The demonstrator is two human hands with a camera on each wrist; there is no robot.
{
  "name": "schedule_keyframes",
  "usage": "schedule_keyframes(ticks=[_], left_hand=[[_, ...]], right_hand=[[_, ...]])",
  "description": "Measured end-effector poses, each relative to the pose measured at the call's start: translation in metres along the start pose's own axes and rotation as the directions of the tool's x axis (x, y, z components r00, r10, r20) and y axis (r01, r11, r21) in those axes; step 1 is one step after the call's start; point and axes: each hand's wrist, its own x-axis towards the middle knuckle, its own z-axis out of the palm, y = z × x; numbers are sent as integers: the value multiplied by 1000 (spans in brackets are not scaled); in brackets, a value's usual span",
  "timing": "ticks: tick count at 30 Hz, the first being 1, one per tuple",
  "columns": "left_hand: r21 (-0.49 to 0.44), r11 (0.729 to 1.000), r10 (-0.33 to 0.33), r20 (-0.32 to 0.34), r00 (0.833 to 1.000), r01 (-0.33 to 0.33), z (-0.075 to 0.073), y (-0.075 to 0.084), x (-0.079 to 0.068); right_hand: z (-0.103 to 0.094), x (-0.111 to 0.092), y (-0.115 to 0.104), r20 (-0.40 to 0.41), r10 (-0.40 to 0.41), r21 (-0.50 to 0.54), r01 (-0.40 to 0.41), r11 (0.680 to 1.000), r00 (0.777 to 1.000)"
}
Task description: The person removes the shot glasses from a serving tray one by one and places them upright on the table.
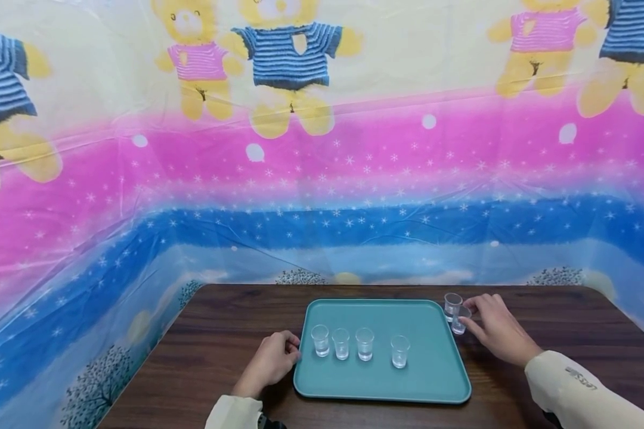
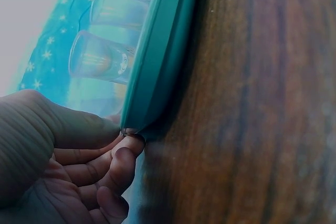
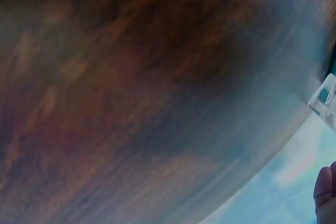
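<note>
A teal tray (image 1: 381,384) lies on the table, with several small clear shot glasses standing in a row on it, one (image 1: 399,351) set apart from the rest. My left hand (image 1: 272,360) pinches the tray's left rim between thumb and fingers; the left wrist view shows this grip on the teal edge (image 2: 163,51). Just off the tray's far right corner, my right hand (image 1: 499,328) holds a shot glass (image 1: 459,322) between thumb and forefinger. Close behind that glass is another shot glass (image 1: 452,305). In the right wrist view only part of a glass (image 3: 326,100) and some fingertips (image 3: 323,187) show.
The dark wood-grain table (image 1: 220,322) extends on both sides of the tray. Behind it and along its sides hangs a printed sheet (image 1: 300,226) with bears and snowflakes.
</note>
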Motion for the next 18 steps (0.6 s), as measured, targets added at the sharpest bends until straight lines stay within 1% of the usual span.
schedule_keyframes(ticks=[5,14,16,18], left_hand=[[3,1000,14,-9,1000,-14,-1,2,1],[12,1000,13,-3,1000,-13,0,-1,1],[10,1000,12,-4,1000,-12,0,-1,1],[9,1000,11,-5,1000,-11,0,-2,0]], right_hand=[[0,1,1,-3,16,-15,-16,1000,1000],[2,5,-4,43,113,8,-114,993,993],[2,6,-5,36,115,-2,-115,993,993],[2,6,-6,18,100,-8,-100,995,995]])
